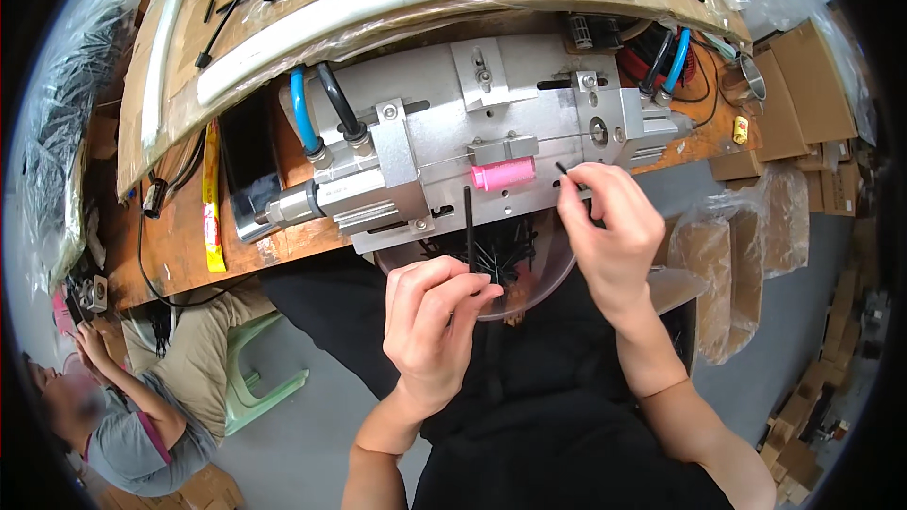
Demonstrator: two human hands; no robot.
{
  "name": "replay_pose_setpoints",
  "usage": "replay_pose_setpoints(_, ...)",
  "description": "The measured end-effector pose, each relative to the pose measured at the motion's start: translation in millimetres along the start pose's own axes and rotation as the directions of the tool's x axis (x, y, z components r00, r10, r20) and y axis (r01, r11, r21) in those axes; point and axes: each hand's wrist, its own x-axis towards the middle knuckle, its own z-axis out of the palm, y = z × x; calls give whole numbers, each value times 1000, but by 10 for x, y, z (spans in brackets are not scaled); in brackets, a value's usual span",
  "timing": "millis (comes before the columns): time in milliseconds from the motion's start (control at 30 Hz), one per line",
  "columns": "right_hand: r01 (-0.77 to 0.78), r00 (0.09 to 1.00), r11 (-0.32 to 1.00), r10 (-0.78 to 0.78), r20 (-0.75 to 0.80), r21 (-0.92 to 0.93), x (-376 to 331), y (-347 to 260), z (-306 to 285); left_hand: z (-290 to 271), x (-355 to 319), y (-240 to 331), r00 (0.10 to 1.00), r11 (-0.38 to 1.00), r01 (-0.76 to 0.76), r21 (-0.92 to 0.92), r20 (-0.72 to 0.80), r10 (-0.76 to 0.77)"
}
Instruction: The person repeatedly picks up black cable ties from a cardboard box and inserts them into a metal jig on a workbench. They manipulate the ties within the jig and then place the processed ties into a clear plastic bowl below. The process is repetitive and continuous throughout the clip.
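Observation:
My left hand [427, 331] pinches the lower end of a thin black rod [469, 222], which stands nearly upright in front of a metal fixture [444, 137]. Between the thumb and fingers of my right hand [614, 231] is a small black piece [563, 169]; its full shape is hidden by the fingers. A pink block [504, 174] sits at the middle of the fixture, between my two hands and just beyond them. Below the fixture's front edge, a clear round bowl [557, 285] contains many thin black rods [505, 260].
Cylinders with blue hoses [299, 109] flank the fixture. A cardboard sheet [378, 0] bearing black rods overhangs behind it. A yellow packet [212, 217] and a dark phone-like slab [248, 170] lie left. Cartons [803, 85] stand right. Another person [151, 425] sits at far left near a green stool [248, 397].

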Motion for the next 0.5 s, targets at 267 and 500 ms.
replay_pose_setpoints(267, -668, 720, 27, 279, 636, 744, 254, -2, -261, 87, 112, 177, 961, 969, -241, 49, 153, 231)
replay_pose_setpoints(500, -676, 664, -183, 269, 698, 713, 392, -25, -365, 143, 170, 267, 937, 944, -300, 140, 229, 263)
